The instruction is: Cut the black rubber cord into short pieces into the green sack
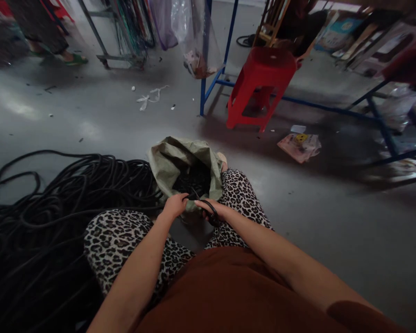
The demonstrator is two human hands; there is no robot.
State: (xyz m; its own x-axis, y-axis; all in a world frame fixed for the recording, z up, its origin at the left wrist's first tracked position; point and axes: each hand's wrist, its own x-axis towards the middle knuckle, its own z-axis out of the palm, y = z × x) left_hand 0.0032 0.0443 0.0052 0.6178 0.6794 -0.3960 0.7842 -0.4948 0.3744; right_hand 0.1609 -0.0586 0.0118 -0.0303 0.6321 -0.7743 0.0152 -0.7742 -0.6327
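My left hand (175,205) is closed around the end of a black cord (135,211), which runs in from the left. In my right hand (213,208) is a pair of scissors (212,213) with black handles, its blades pointing toward the cord's end. Both hands are over the near rim of an open greenish woven sack (164,166). Inside the sack lie many small dark pieces (196,178), too dim to make out singly. A large heap of coiled black cord (90,182) spreads over the floor beside my left knee.
A red plastic stool (268,69) stands ahead on the right by a blue metal frame (203,92). A printed plastic bag (301,145) and white scraps (149,98) litter the floor. Another person's legs (43,27) show at upper left, near a rack (102,37).
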